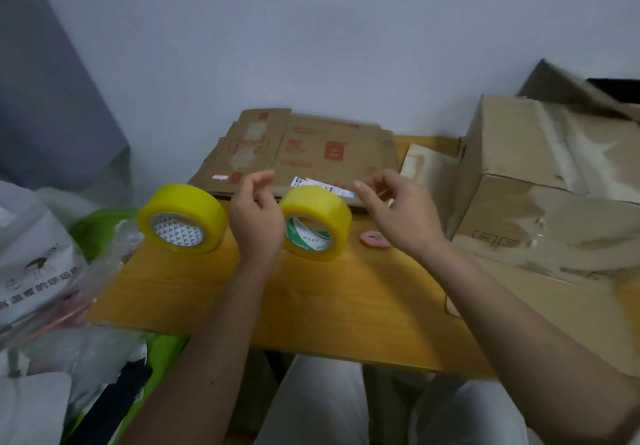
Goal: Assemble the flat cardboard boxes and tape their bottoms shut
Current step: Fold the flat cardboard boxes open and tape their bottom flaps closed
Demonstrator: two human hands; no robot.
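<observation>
A stack of flat cardboard boxes [311,148] with red print lies at the back of the wooden table [311,306], against the wall. Two yellow tape rolls rest on the table: one with a grey-patterned core [181,218] at the left, one with a green core [317,226] in the middle. My left hand [256,212] hovers just left of the green-core roll, fingers loosely curled, holding nothing. My right hand [398,212] hovers to that roll's right, fingers apart and empty. Both hands are raised above the table, in front of the flat boxes.
A small pink cutter [374,238] lies right of the green-core roll. Assembled and crumpled cardboard boxes [540,181] with tape pile up at the right. Plastic bags [38,271] and a green bag [100,226] crowd the left edge. My legs show below the table.
</observation>
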